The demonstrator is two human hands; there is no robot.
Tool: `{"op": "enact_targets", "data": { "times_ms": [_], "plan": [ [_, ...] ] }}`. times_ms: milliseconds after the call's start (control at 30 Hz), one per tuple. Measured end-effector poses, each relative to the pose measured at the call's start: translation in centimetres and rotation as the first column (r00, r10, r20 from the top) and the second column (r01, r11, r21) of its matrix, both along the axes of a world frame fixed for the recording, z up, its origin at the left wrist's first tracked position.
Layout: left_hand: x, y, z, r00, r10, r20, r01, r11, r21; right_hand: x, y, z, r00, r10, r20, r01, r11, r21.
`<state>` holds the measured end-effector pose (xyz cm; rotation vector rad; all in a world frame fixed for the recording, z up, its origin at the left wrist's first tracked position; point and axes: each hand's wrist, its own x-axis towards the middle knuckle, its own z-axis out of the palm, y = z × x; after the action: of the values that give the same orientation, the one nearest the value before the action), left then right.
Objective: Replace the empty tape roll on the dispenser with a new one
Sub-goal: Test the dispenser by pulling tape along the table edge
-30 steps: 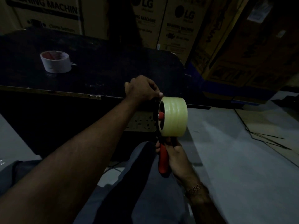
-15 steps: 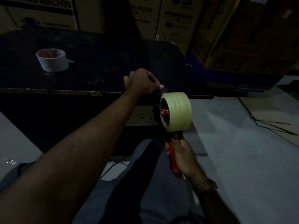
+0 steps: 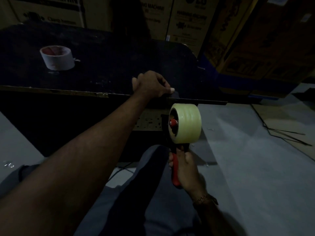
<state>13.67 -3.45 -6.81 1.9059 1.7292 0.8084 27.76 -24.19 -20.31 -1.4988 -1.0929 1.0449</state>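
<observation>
My right hand [image 3: 186,169] grips the red handle of the tape dispenser [image 3: 175,174] and holds it upright over my lap. A full pale-yellow tape roll [image 3: 188,125] sits on its red hub. Above and to the left of it, my left hand [image 3: 150,85] is at the front edge of the black table [image 3: 102,68]. Its fingers are curled and the thumb is pinched against the forefinger, apparently on the clear tape end, which is barely visible in the dim light. A white, nearly used-up roll [image 3: 57,59] stands on the table at the far left.
Large cardboard appliance boxes [image 3: 187,23] are stacked behind the table and to the right. A power strip [image 3: 148,121] hangs under the table edge. Flattened cardboard [image 3: 289,126] lies on the grey floor at right. My legs fill the lower middle.
The dispenser has dropped down and away from my left hand, which was at the top of the roll a second ago and now stays by the table edge.
</observation>
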Motion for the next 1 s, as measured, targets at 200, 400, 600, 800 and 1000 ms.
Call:
{"op": "enact_targets", "data": {
  "times_ms": [200, 400, 600, 800, 1000],
  "plan": [
    [-0.2, 0.1, 0.0, 1.000, -0.012, -0.012, 0.012, 1.000, 0.022, 1.2, 1.2, 0.1, 0.970, 0.016, 0.244, -0.009, 1.000, -0.029],
    [0.0, -0.1, -0.1, 1.000, -0.016, 0.001, 0.016, 0.999, 0.038, 0.4, 1.3, 1.3, 1.000, -0.018, -0.011, 0.018, 1.000, 0.006],
    [0.1, -0.1, -0.1, 1.000, -0.020, -0.006, 0.020, 0.999, 0.042, 1.1, 2.0, 0.7, 0.973, -0.075, 0.220, 0.078, 0.997, -0.008],
    [0.0, 0.4, -0.5, 1.000, -0.022, 0.008, 0.022, 0.998, 0.052, -0.5, 1.9, 0.9, 0.967, -0.040, 0.251, 0.041, 0.999, 0.001],
    [0.1, -0.3, 0.0, 1.000, -0.011, -0.009, 0.011, 0.999, 0.038, 0.9, 1.9, 0.8, 0.981, -0.129, 0.143, 0.129, 0.992, 0.014]
  ]
}}
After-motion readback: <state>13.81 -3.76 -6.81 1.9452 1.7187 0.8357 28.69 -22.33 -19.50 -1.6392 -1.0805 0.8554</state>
